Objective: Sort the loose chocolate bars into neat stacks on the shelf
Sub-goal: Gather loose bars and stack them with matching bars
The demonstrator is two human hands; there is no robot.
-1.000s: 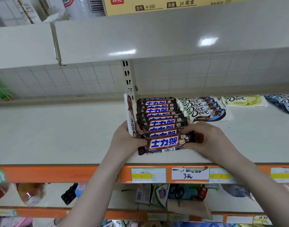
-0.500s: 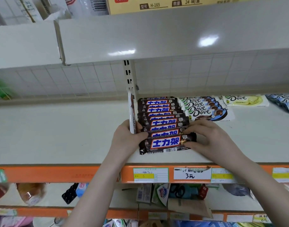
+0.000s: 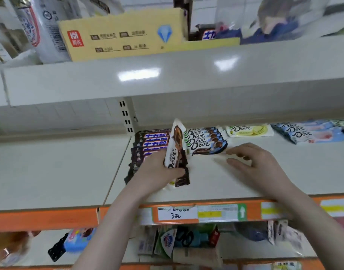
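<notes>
White Dove bar (image 3: 174,151) lifted clear of the dark bar stack's (image 3: 149,145) left side, now held upright at frame centre over the stack's right end.
Left hand (image 3: 159,170) grips the bar's lower end; right hand (image 3: 253,164), off the front bar, hovers with fingers spread loosely beside the Dove stack (image 3: 204,140); a yellow Dove bar (image 3: 249,130) and blue packs (image 3: 307,131) lie to the right; the orange shelf edge (image 3: 46,219) runs below.

"Dove" was printed on the white bar (image 3: 174,151) and the stacked bars (image 3: 203,140) at one o'clock; "3元" was handwritten on the price tag (image 3: 177,213).
</notes>
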